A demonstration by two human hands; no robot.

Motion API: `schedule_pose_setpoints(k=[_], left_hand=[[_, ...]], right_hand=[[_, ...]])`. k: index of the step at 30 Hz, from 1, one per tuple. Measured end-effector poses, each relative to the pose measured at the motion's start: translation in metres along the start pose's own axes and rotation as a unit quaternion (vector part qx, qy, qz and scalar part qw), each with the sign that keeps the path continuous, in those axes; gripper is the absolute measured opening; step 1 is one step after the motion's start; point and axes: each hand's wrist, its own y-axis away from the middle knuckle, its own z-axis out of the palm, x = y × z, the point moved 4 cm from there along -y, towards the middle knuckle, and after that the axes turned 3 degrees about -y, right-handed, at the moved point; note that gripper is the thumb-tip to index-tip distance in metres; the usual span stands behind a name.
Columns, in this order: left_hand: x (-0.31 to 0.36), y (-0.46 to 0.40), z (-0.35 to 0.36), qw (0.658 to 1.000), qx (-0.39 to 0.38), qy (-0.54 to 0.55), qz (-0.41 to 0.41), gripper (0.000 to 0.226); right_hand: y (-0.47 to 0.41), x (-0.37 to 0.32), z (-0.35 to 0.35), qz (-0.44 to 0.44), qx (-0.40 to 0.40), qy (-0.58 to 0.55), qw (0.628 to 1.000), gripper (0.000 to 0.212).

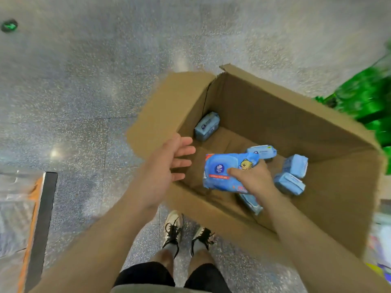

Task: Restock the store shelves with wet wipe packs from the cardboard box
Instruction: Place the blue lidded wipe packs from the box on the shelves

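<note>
A flat blue plastic pack of wet wipes [224, 172], printed with a round dark-blue logo and a small yellow bear, is held above the open brown cardboard box [275, 115] on a shop floor. The person's right hand [254, 178] grips the pack at its near right end, thumb pressed across the printed face and fingers curled underneath. The left hand [167, 172] hovers just left of the pack over the box's near left wall, palm turned toward it, fingers spread and relaxed, touching nothing.

Inside the box, more blue wipe packs lie loose on the bottom: one upright pack [206, 125] in the far left corner, one lying pack [262, 151] just beyond the held pack, two side-by-side packs [293, 174] to the right of the hand, and a partly hidden pack [251, 205] below the right wrist. The box's left flap [165, 111] is folded outward.

The box stands on a speckled grey terrazzo floor [84, 81]. Black-and-white laced shoes [186, 231] stand just near the box's near side. Blurred green packaging [368, 102] lies beyond the box at right, and an orange-and-black shelf edge [40, 218] runs along the left.
</note>
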Motion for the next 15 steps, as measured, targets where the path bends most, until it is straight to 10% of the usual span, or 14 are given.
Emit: schedule_pose_setpoints(k=[7, 11, 15], left_hand=[[0.037, 0.027, 0.05, 0.995, -0.087, -0.054, 0.009, 0.037], [0.06, 0.06, 0.108, 0.974, -0.195, -0.109, 0.045, 0.079], [0.08, 0.113, 0.161, 0.945, -0.31, -0.098, 0.037, 0.064]], right_hand=[[0.166, -0.062, -0.106, -0.005, 0.031, -0.235, 0.971, 0.032], [0.242, -0.067, -0.15, -0.034, 0.063, -0.331, 0.941, 0.073], [0.304, -0.058, -0.193, -0.043, 0.085, -0.385, 0.918, 0.068]])
